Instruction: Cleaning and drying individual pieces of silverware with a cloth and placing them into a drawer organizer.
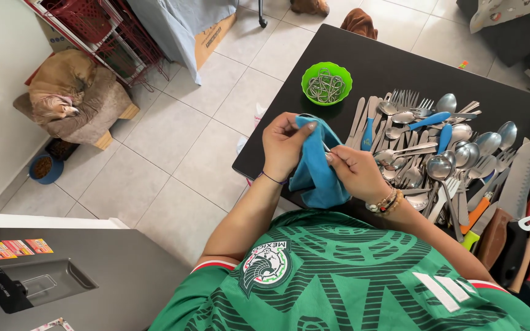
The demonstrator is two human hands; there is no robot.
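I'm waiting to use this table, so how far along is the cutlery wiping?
Nothing shows a clearly finished batch. In hand: both the left hand and right hand work a blue cloth around one thin piece, mostly hidden. Left: the big cutlery pile on the black table, plus knives at its right.

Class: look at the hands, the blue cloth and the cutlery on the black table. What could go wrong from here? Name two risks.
1. The big knife lies among the loose cutlery; reaching in might cut a hand.
2. The piece wrapped in the cloth, between the left hand and right hand, is mostly hidden; it may slip out.
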